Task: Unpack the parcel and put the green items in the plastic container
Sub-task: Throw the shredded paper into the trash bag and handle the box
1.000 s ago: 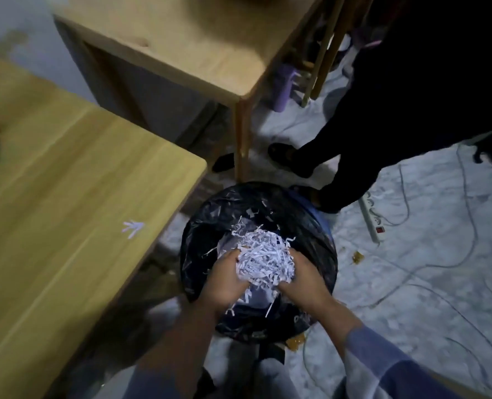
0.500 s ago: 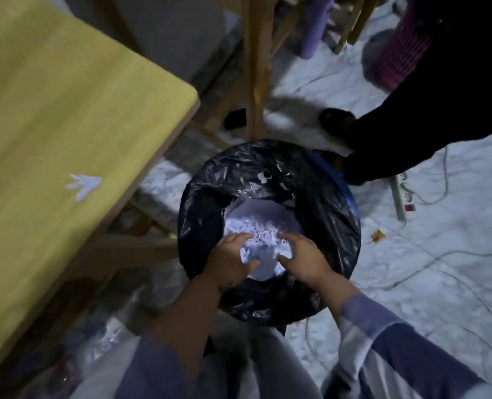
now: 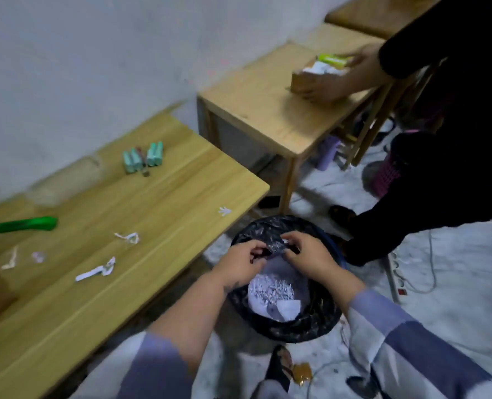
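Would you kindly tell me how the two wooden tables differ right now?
The near table is long and carries scattered paper scraps and green items; the far table is smaller, holding only a cardboard box that another person handles. Both are light wood.

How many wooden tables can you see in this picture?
3. The long table stands left, beside the lined bin. A smaller table stands beyond it. A third table shows only a corner at the top right, so more may be hidden.
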